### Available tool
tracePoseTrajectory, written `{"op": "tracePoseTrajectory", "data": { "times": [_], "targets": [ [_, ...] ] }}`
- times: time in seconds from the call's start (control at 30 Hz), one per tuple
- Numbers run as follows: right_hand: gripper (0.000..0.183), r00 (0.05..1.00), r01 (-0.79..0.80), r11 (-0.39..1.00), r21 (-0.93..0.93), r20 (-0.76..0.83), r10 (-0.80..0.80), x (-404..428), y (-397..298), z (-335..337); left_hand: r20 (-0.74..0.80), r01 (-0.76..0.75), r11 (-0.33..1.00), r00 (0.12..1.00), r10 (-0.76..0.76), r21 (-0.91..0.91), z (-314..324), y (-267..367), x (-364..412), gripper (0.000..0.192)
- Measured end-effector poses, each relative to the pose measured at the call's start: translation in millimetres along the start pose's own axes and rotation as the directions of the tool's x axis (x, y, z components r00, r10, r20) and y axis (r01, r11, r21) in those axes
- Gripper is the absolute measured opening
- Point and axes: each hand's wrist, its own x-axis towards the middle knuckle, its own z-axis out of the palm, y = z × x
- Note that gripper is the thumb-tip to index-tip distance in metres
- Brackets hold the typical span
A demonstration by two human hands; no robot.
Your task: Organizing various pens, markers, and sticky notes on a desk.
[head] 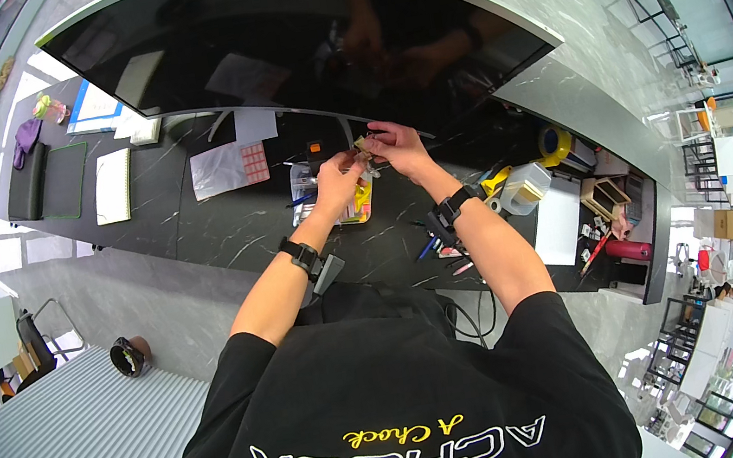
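My left hand (337, 182) and my right hand (401, 148) meet over the black marble-patterned desk (247, 226). Between their fingertips is a small item (363, 148), partly yellowish and partly clear; it is too small to identify. Fingers of both hands close on it. Beneath my left hand lies a clear plastic tray (298, 177) of mixed small items, some of them yellow, and the hand hides part of it. A blue pen (303, 200) rests across the tray's left side. Just behind it stands a small black object with an orange top (314, 147).
A large black monitor (283, 37) overhangs the desk's back. To the left are a clear bag with red-printed labels (225, 170) and a spiral notebook (113, 187). At right are loose pens (427, 247), a clear plastic box (525, 188), white paper (558, 222) and a yellow tape roll (555, 145).
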Motion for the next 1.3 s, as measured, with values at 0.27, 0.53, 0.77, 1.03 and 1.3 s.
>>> {"op": "tracePoseTrajectory", "data": {
  "times": [0.27,0.53,0.77,1.03,1.3],
  "targets": [
    [0.035,0.989,0.144,0.966,-0.213,-0.003,-0.148,-0.1,18.6,-7.4,0.129,0.129,0.992,0.983,-0.13,0.019,-2.0,9.1,-1.8,0.022],
    [0.037,0.979,0.195,0.896,-0.399,0.017,-0.205,-13.2,-1.1,-18.0,0.167,-0.028,0.86,0.984,-0.067,0.509,-10.4,41.2,-5.3,0.02],
    [0.035,0.976,0.189,0.957,-0.221,-0.065,-0.208,-12.9,-3.3,-29.4,0.148,0.01,0.89,0.985,-0.087,0.456,-12.6,33.5,-8.6,0.02],
    [0.044,0.983,0.002,0.944,-0.329,-0.172,-0.062,-5.3,32.9,-39.4,-0.033,-0.086,0.805,0.991,0.13,0.587,-13.5,16.5,-10.3,0.022],
    [0.041,0.963,-0.185,0.864,-0.468,-0.261,0.065,-16.4,30.2,-10.3,0.007,-0.202,0.685,0.961,0.277,0.7,-16.0,-5.7,-8.6,0.02]
  ]
}}
